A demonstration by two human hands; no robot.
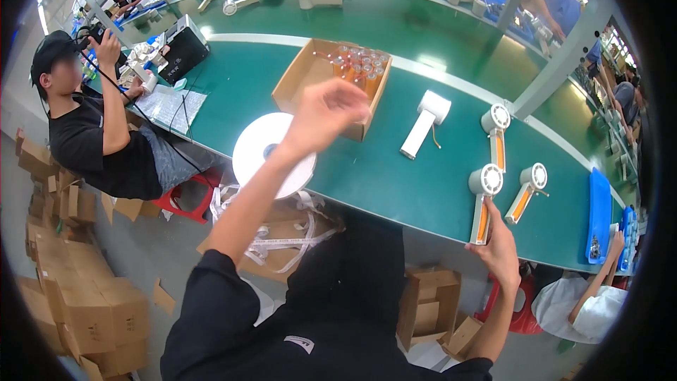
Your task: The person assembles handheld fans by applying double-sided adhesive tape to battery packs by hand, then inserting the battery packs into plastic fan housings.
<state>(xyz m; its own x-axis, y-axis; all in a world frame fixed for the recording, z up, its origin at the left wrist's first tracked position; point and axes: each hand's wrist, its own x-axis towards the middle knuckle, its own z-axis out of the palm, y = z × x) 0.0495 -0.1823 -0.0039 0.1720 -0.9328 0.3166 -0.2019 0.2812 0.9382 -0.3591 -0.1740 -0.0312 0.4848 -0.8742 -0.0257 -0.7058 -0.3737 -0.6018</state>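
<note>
Green table (395,169) carries small fans; the right hand (499,248) grips one fan (483,197) by its handle, while the left hand (324,116), fingers loosely curled and empty, hovers beside a box (300,77).

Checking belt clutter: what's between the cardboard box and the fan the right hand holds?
Head view: one white handheld fan lying on the green belt between the cardboard box and the held fan in the right hand.
</note>
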